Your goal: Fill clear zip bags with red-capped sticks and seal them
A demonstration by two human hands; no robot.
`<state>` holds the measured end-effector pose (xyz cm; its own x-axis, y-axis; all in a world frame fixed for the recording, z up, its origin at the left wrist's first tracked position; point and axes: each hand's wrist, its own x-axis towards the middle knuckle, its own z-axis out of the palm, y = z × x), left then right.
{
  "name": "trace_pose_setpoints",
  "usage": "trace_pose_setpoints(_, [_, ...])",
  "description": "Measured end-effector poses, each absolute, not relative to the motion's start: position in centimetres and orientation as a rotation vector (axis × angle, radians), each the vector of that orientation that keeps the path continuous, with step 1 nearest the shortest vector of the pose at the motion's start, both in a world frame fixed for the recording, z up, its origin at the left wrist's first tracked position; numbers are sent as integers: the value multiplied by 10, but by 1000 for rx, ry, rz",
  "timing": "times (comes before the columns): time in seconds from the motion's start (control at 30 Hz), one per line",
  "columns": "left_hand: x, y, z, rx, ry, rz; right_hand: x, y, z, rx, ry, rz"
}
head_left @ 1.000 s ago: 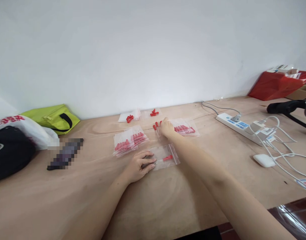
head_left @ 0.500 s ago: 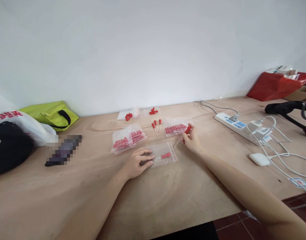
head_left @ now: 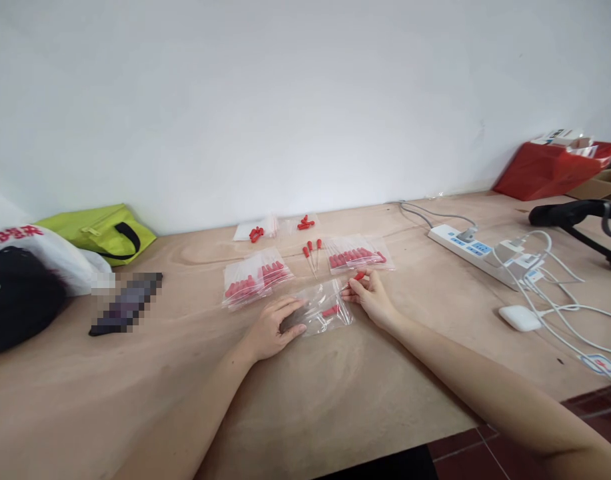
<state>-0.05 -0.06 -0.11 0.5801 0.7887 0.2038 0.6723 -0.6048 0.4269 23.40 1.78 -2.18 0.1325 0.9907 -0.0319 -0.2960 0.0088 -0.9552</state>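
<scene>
Dropper [head_left: 360, 275] pinched in right hand [head_left: 376, 300] at right end of clear bag [head_left: 312, 319]; left hand [head_left: 272, 328], half open, touches its left end

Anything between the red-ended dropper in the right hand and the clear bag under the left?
Nothing visible: the dropper in the right hand slants toward the right edge of the bag. Another dropper lies inside, red end near that edge. I cannot tell whether the held tip is inside.

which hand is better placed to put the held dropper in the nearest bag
Right hand, probably: it holds the red-topped dropper at the right edge of the nearest bag, while the left hand rests on its left end.
</scene>
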Motion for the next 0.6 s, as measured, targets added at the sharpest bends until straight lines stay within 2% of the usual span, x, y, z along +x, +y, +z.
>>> trace_pose_setpoints(0.37, [1,0,1,2489,1207,521,240,13,-23,-1177,-1236,1312])
trace_pose_setpoints(0.6, [0,0,0,2498,1189,524,239,14,-35,-1216,-1600,1086])
